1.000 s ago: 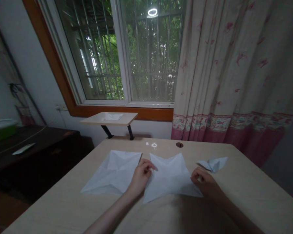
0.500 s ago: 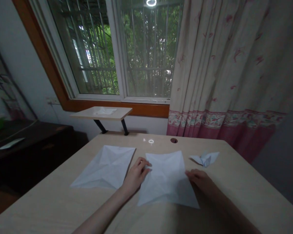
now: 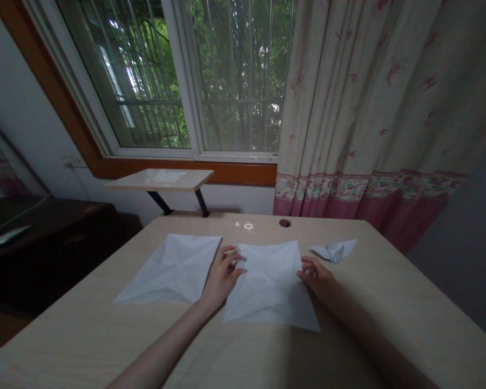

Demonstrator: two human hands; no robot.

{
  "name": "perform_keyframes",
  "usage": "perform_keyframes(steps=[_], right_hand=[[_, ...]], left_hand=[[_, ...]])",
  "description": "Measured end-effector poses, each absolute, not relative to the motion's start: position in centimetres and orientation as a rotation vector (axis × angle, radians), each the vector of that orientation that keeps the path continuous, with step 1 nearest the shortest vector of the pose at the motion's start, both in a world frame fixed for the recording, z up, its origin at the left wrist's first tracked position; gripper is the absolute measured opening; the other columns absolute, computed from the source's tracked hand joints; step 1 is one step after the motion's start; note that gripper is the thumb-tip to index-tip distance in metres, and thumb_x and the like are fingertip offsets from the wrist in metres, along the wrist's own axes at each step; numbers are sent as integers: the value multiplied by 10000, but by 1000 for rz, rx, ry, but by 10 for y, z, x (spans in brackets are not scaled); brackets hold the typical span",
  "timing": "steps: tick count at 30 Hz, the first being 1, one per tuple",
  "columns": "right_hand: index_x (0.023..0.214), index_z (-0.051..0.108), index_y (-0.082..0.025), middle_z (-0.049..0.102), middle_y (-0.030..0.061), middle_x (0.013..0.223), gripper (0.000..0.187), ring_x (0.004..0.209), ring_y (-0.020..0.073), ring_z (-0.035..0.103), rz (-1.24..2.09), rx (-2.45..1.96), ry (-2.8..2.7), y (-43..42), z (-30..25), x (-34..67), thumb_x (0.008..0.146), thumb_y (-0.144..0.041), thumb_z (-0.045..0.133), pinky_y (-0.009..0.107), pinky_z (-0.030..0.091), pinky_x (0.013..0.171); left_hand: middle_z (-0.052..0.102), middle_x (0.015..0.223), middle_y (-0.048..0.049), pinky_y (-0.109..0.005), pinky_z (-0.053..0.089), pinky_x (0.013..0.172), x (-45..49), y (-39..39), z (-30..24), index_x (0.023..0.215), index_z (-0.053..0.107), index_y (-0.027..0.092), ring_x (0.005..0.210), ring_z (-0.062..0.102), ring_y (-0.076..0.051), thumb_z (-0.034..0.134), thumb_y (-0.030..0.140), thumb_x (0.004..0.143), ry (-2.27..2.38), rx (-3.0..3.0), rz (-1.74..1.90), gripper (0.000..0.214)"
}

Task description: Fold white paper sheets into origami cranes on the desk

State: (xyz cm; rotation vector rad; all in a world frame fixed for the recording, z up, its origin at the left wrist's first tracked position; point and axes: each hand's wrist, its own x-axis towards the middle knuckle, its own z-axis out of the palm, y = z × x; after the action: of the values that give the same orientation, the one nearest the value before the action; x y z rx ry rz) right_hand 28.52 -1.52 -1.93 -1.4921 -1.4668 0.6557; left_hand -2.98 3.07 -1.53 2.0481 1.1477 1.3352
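A creased white paper sheet (image 3: 269, 286) lies flat on the light wooden table (image 3: 267, 356) in front of me. My left hand (image 3: 221, 275) rests on its left edge, fingers bent and pinching the paper near the far left corner. My right hand (image 3: 318, 276) sits at the sheet's right edge, fingers curled onto the paper. A second creased white sheet (image 3: 172, 268) lies flat just left of my left hand. A small folded paper figure (image 3: 335, 249) lies beyond my right hand.
A round cable hole (image 3: 284, 223) is in the table's far edge. Behind it are a small raised shelf (image 3: 160, 180), a barred window (image 3: 210, 75) and a patterned curtain (image 3: 372, 108). A dark cabinet (image 3: 44, 237) stands to the left.
The middle sheet has been spread from a raised, star-like shape to lying flat. Both hands slid toward the sheet's far side edges. The camera tilted downward.
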Motion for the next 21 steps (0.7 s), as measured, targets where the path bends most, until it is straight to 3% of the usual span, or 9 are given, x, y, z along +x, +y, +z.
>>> perform_keyframes(steps=[7,13,18,21], right_hand=[[1136,644,-218,664,7,766,457,636,201,592,658,-1422,-1473,-19,-19,287,703,-355,695,341,519,657],[1236,632,-186,635,-2,746,575,605,191,563,609,-1430,-1511,-19,-17,290,691,-352,713,339,518,639],[1214,654,-195,642,3,759,548,596,188,548,584,-1442,-1561,-18,-21,294,688,-344,698,335,508,632],[1183,673,-199,654,13,780,510,599,184,544,544,-1445,-1596,-18,-23,296,692,-333,702,323,497,628]], left_hand=[[436,1329,-90,-371,583,761,-30,28,-15,1034,688,224,826,606,-155,738,93,772,1201,2065,1290,297],[363,1415,-92,-369,587,807,-28,24,-10,1182,636,256,901,601,-167,726,60,723,1252,1981,1316,508],[379,1473,-131,-330,576,774,-24,26,-9,1501,363,301,944,611,-185,706,47,659,1246,1776,1328,944],[459,1457,-156,-270,549,702,-21,25,-5,1583,166,280,882,624,-164,678,34,625,1198,1606,1281,1114]])
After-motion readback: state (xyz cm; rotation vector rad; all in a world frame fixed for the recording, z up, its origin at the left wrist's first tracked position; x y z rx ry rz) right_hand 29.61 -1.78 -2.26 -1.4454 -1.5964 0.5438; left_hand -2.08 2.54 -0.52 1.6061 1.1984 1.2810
